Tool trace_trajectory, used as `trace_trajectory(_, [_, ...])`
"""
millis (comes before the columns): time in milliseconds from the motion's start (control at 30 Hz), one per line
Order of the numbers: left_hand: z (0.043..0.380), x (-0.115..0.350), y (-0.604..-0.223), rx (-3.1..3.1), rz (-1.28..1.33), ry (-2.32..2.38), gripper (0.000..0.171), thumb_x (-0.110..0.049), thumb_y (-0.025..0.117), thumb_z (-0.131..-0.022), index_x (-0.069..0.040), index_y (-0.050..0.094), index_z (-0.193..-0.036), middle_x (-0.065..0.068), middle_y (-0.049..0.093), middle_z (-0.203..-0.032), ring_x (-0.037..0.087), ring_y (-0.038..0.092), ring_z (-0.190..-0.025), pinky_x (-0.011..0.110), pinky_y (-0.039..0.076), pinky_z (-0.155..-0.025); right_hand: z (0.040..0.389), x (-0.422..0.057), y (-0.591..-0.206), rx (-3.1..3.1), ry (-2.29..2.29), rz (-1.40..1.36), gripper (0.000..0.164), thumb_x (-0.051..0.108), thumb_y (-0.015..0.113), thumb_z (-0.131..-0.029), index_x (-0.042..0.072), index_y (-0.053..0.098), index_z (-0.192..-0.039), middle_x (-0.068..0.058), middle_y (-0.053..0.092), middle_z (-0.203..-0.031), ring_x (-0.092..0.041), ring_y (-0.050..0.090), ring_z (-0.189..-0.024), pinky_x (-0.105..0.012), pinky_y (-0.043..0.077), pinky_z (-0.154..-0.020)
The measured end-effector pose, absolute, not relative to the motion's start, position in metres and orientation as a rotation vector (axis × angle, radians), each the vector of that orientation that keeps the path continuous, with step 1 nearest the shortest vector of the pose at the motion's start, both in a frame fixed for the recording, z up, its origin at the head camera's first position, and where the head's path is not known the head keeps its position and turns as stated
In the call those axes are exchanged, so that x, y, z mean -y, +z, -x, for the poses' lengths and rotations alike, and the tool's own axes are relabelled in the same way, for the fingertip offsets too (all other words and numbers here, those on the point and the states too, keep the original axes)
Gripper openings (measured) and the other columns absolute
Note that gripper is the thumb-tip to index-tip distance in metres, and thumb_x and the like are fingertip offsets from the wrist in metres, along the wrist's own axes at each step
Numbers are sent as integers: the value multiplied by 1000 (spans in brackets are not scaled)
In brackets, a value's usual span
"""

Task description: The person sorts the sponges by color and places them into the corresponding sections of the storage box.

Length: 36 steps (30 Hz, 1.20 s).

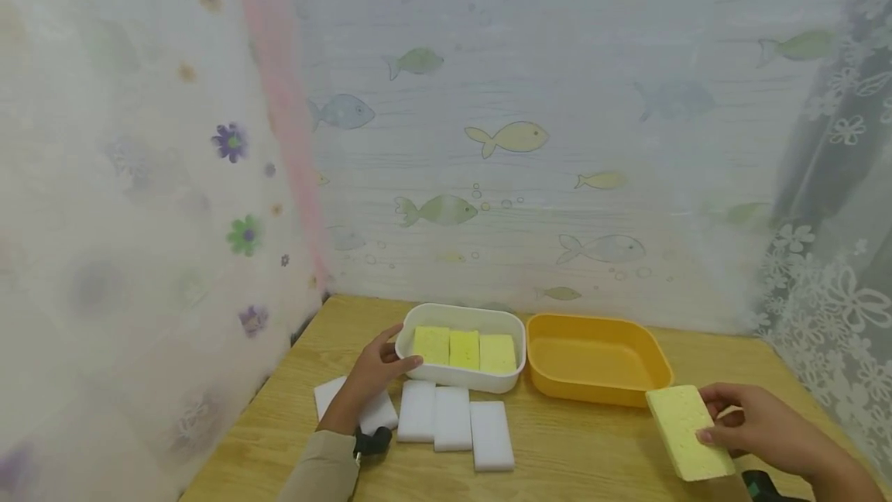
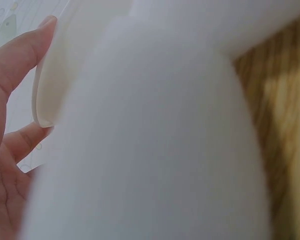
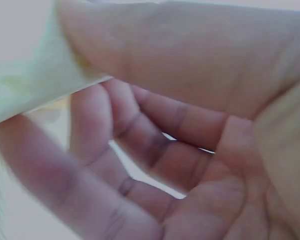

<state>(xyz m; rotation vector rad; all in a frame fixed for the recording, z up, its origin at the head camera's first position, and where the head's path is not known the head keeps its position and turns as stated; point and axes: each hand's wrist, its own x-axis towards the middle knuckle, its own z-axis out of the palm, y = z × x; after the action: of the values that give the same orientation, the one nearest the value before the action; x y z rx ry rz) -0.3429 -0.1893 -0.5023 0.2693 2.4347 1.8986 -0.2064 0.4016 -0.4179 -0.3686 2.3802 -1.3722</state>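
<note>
My right hand (image 1: pixel 773 428) pinches a pale yellow sponge (image 1: pixel 686 432) between thumb and fingers, tilted, off the front right corner of the yellow-orange tray. Up close in the right wrist view the sponge (image 3: pixel 29 75) is blurred, thumb on one face and fingertips on the other. My left hand (image 1: pixel 379 366) grips the left end of a white plastic tub (image 1: pixel 460 382), thumb toward the front and fingers round the side. Inside the tub three yellow sponges (image 1: pixel 464 348) lie in a row. A white block fills much of the left wrist view, hiding part of the tub (image 2: pixel 49 100).
Several white sponge blocks (image 1: pixel 453 418) lie on the wooden table (image 1: pixel 571 455) before the tub, one partly beneath my left forearm. The yellow-orange tray (image 1: pixel 592 393) stands right beside the tub, with no sponges in it. Patterned curtains (image 1: pixel 516 200) hang behind and at both sides.
</note>
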Motion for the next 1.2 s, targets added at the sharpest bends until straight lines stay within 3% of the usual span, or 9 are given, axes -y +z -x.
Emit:
trace_trajectory(267, [340,189,-501,-2439,-263,1888,94,-36,84,-89,-18,30,-164,19,62,-142,25,67,-118,37,58,-93,213,-384,-413,-2512,-1356,353,66,17,67,-102,-25,36,-143,-30,62,-128,-20,70,-100,-38,63,-75])
trace_trajectory(500, [342,189,-502,-2427,-276,1910,95,-33,85,-88,-15,31,-164,21,61,-143,26,67,-118,38,59,-92,220,-360,-406,-2579,-1354,355,67,22,67,-103,-19,38,-146,-22,65,-124,-18,71,-98,-37,63,-76])
trace_trajectory(900, [344,189,-503,-2452,-278,1897,95,-34,86,-87,-16,32,-163,21,63,-141,26,68,-117,40,59,-93,230,-319,-406,-2781,-1383,219,81,34,73,-98,-14,36,-151,-32,55,-138,-44,64,-118,-38,64,-77])
trace_trajectory(1200, [344,190,-505,-2455,-278,1886,95,-35,86,-87,-16,32,-163,20,63,-140,24,68,-115,38,59,-92,243,-297,-406,-2742,-1501,269,75,30,72,-99,-13,37,-150,-29,55,-131,-40,67,-112,-40,64,-74])
